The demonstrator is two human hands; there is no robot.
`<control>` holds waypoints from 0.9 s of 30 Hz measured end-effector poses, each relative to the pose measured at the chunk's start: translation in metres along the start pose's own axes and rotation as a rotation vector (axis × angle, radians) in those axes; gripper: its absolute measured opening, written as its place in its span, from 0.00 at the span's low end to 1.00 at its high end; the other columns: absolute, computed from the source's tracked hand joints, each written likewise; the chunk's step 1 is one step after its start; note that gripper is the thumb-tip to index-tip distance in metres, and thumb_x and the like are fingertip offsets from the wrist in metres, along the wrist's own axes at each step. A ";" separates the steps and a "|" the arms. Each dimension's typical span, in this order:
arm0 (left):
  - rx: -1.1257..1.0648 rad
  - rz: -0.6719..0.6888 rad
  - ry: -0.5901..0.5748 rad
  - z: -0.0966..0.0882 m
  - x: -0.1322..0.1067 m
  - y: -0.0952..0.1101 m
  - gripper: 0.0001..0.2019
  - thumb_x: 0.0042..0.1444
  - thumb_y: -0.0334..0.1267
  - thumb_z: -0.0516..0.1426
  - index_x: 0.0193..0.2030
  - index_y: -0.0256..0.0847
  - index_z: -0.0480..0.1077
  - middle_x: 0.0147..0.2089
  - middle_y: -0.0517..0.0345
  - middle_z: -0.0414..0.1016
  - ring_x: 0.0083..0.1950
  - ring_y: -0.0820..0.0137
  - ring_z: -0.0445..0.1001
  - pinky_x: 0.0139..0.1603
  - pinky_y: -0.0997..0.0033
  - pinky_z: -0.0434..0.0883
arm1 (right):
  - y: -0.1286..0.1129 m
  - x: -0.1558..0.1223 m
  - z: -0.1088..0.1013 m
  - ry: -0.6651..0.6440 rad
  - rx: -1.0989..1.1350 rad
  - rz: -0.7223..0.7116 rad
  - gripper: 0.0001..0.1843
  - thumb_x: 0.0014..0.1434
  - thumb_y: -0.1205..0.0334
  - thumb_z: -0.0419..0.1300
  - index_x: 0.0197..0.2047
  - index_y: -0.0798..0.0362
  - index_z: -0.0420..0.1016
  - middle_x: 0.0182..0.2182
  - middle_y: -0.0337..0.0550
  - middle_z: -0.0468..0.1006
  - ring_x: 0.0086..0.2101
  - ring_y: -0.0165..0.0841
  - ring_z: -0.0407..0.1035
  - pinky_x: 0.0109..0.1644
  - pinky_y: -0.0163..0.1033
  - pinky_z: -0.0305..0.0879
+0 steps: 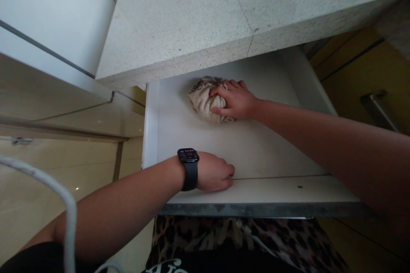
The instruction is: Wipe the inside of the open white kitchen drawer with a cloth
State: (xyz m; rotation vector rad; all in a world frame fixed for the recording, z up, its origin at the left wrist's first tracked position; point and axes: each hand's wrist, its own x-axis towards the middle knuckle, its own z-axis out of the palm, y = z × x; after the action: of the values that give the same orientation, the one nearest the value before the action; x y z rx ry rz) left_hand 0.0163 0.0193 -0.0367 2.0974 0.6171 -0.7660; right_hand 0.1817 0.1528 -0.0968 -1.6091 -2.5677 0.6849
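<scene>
Inside a pulled-out white drawer [262, 145], my right hand [235, 100] grips a bunched beige cloth [205, 102] with darker patterning along its far edge. The cloth rests against the drawer's bottom, toward the left side. My left hand [215, 172], wearing a black smartwatch [188, 164] on its wrist, lies by the front panel of the drawer. Its fingers are curled in, and what they hold, if anything, is hidden.
A speckled pale stone countertop [179, 25] overhangs the back of the drawer. White cabinets [54, 21] stand at the left, a yellowish cabinet front with a metal handle [378, 111] at the right. A white cable [68, 204] hangs at the lower left.
</scene>
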 end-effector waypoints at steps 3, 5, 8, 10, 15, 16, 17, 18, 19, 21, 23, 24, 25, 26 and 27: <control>-0.010 -0.006 -0.003 0.000 0.000 0.000 0.27 0.62 0.51 0.41 0.56 0.41 0.72 0.52 0.40 0.79 0.52 0.52 0.80 0.53 0.49 0.77 | 0.000 0.000 0.001 -0.005 0.001 -0.006 0.47 0.46 0.22 0.44 0.66 0.33 0.56 0.63 0.39 0.50 0.65 0.21 0.38 0.76 0.57 0.43; -0.015 -0.006 -0.013 0.000 0.001 0.000 0.27 0.62 0.51 0.41 0.56 0.41 0.72 0.52 0.40 0.79 0.52 0.52 0.80 0.53 0.49 0.77 | 0.000 0.000 0.002 -0.009 0.003 -0.011 0.48 0.46 0.22 0.44 0.66 0.33 0.56 0.63 0.39 0.49 0.65 0.21 0.38 0.77 0.57 0.42; -0.019 0.000 -0.016 -0.001 0.001 0.000 0.27 0.62 0.51 0.41 0.56 0.41 0.72 0.52 0.40 0.79 0.52 0.52 0.80 0.54 0.50 0.77 | 0.001 0.001 0.003 -0.008 0.003 -0.015 0.49 0.46 0.21 0.44 0.66 0.34 0.56 0.63 0.40 0.49 0.65 0.21 0.38 0.77 0.58 0.42; -0.014 -0.003 -0.015 -0.001 0.001 0.000 0.27 0.62 0.51 0.41 0.56 0.41 0.72 0.53 0.40 0.79 0.52 0.53 0.80 0.54 0.51 0.77 | 0.002 0.001 0.003 -0.007 0.001 -0.016 0.49 0.46 0.21 0.44 0.67 0.34 0.55 0.63 0.40 0.49 0.65 0.21 0.37 0.77 0.58 0.41; 0.010 -0.024 -0.002 0.000 0.000 0.001 0.27 0.62 0.51 0.41 0.57 0.44 0.72 0.53 0.42 0.80 0.52 0.55 0.80 0.54 0.52 0.78 | 0.002 0.001 0.002 -0.016 0.002 -0.013 0.48 0.47 0.22 0.44 0.67 0.34 0.55 0.63 0.39 0.49 0.65 0.20 0.37 0.78 0.58 0.41; 0.014 -0.024 0.000 0.000 0.000 0.001 0.27 0.62 0.51 0.41 0.57 0.44 0.72 0.53 0.43 0.80 0.52 0.56 0.80 0.55 0.52 0.78 | 0.002 0.001 0.002 -0.019 0.003 -0.012 0.48 0.47 0.22 0.44 0.67 0.34 0.55 0.63 0.39 0.49 0.65 0.20 0.37 0.78 0.58 0.41; 0.018 -0.023 0.001 0.000 0.000 0.001 0.27 0.62 0.51 0.41 0.57 0.44 0.72 0.53 0.43 0.80 0.52 0.56 0.80 0.55 0.52 0.78 | 0.001 0.001 0.002 -0.020 0.003 -0.011 0.48 0.47 0.22 0.44 0.67 0.35 0.55 0.63 0.39 0.48 0.65 0.20 0.37 0.78 0.58 0.41; 0.020 -0.022 0.001 0.000 0.000 0.001 0.27 0.62 0.51 0.41 0.57 0.44 0.71 0.54 0.42 0.80 0.52 0.56 0.80 0.55 0.51 0.78 | 0.001 0.001 0.001 -0.022 0.002 -0.010 0.49 0.47 0.22 0.44 0.67 0.35 0.55 0.64 0.39 0.48 0.66 0.20 0.36 0.78 0.58 0.40; 0.021 -0.024 0.000 0.000 0.000 0.002 0.27 0.62 0.51 0.41 0.57 0.44 0.72 0.54 0.42 0.80 0.52 0.56 0.80 0.55 0.50 0.78 | 0.001 0.001 0.001 -0.025 0.001 -0.010 0.49 0.47 0.21 0.43 0.67 0.35 0.55 0.64 0.39 0.48 0.66 0.21 0.36 0.78 0.58 0.40; 0.013 -0.026 -0.003 -0.001 -0.001 0.002 0.27 0.62 0.51 0.41 0.56 0.43 0.72 0.54 0.40 0.79 0.53 0.53 0.80 0.56 0.47 0.78 | 0.001 0.001 0.001 -0.030 -0.004 -0.008 0.50 0.47 0.21 0.43 0.68 0.36 0.55 0.64 0.40 0.47 0.66 0.21 0.35 0.78 0.58 0.40; -0.007 -0.023 -0.001 -0.003 -0.002 0.002 0.28 0.62 0.50 0.41 0.56 0.40 0.72 0.53 0.38 0.79 0.53 0.49 0.80 0.55 0.43 0.78 | 0.000 0.001 0.000 -0.035 -0.008 -0.006 0.50 0.47 0.21 0.43 0.68 0.36 0.55 0.64 0.40 0.46 0.66 0.21 0.35 0.78 0.58 0.39; -0.019 -0.020 0.000 -0.003 -0.002 0.002 0.28 0.61 0.50 0.41 0.56 0.38 0.73 0.52 0.36 0.79 0.53 0.46 0.80 0.55 0.40 0.78 | 0.000 0.001 0.000 -0.037 -0.008 -0.005 0.50 0.47 0.22 0.43 0.68 0.36 0.55 0.64 0.39 0.46 0.66 0.21 0.35 0.78 0.59 0.39; -0.032 -0.018 0.002 -0.004 -0.002 0.002 0.28 0.61 0.50 0.42 0.55 0.37 0.73 0.51 0.35 0.79 0.53 0.44 0.80 0.55 0.38 0.78 | 0.000 0.001 0.000 -0.037 -0.007 -0.004 0.49 0.47 0.22 0.43 0.68 0.36 0.54 0.64 0.39 0.46 0.66 0.21 0.35 0.78 0.59 0.39; -0.042 -0.016 0.004 -0.004 -0.002 0.002 0.29 0.61 0.49 0.42 0.56 0.35 0.73 0.51 0.34 0.79 0.53 0.42 0.80 0.55 0.36 0.77 | 0.000 0.001 0.000 -0.036 -0.005 -0.004 0.49 0.47 0.22 0.43 0.68 0.35 0.54 0.64 0.39 0.46 0.66 0.21 0.35 0.78 0.59 0.39; -0.050 -0.017 0.002 -0.004 -0.002 0.003 0.29 0.61 0.49 0.42 0.56 0.35 0.73 0.51 0.33 0.79 0.53 0.41 0.79 0.56 0.35 0.77 | 0.000 0.001 0.000 -0.034 -0.003 -0.003 0.49 0.48 0.22 0.43 0.68 0.35 0.54 0.64 0.39 0.46 0.66 0.21 0.35 0.78 0.59 0.39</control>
State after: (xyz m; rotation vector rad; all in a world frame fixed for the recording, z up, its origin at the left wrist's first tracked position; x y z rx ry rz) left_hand 0.0176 0.0205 -0.0321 2.0501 0.6490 -0.7505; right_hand 0.1815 0.1532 -0.0974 -1.6076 -2.5955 0.7152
